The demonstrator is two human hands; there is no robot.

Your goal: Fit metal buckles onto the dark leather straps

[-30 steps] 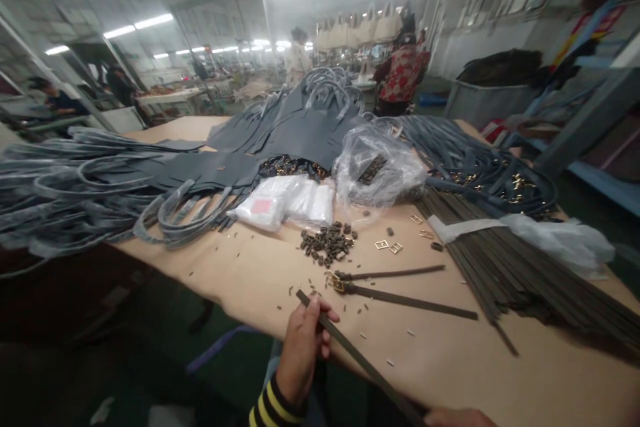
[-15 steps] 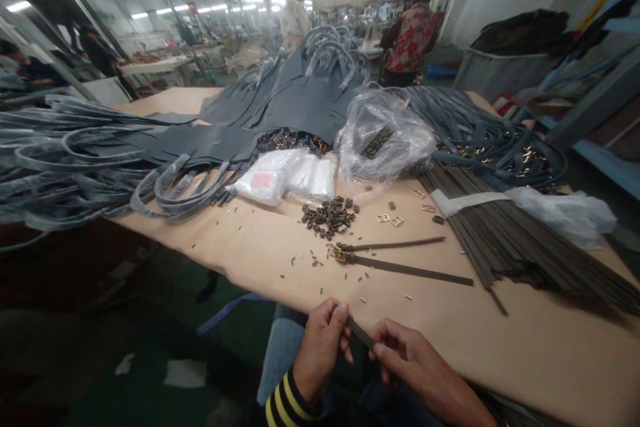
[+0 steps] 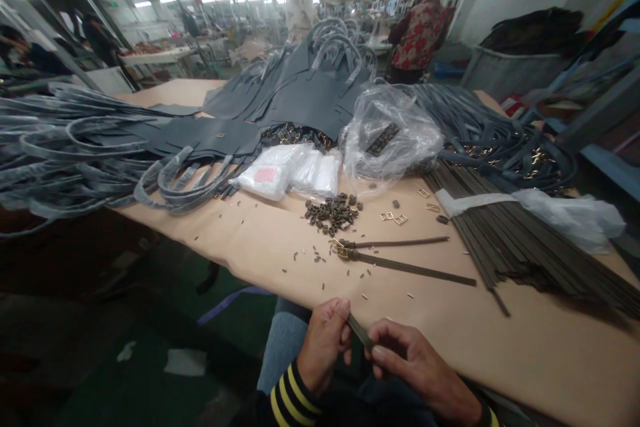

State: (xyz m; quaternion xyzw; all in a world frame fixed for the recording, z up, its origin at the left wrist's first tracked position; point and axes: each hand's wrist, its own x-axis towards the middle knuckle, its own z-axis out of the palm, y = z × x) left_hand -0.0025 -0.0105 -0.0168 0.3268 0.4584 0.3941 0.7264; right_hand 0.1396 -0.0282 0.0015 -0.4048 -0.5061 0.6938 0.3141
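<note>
Dark strap (image 3: pixel 360 331) is gripped by left hand (image 3: pixel 326 340) and right hand (image 3: pixel 407 360) at near edge of table (image 3: pixel 540 350); bare as far as seen, ends perhaps hidden. Two buckled straps (image 3: pixel 415 269) are laid out; loose loops (image 3: pixel 334 212), strap bundle (image 3: pixel 525 253) unassembled.

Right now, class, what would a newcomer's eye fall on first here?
Probably the blue-grey heap towards the far side of the table, then the crinkled clear bag at its near right. By the table's near edge, the left hand and right hand hold a dark strip between them.
</note>
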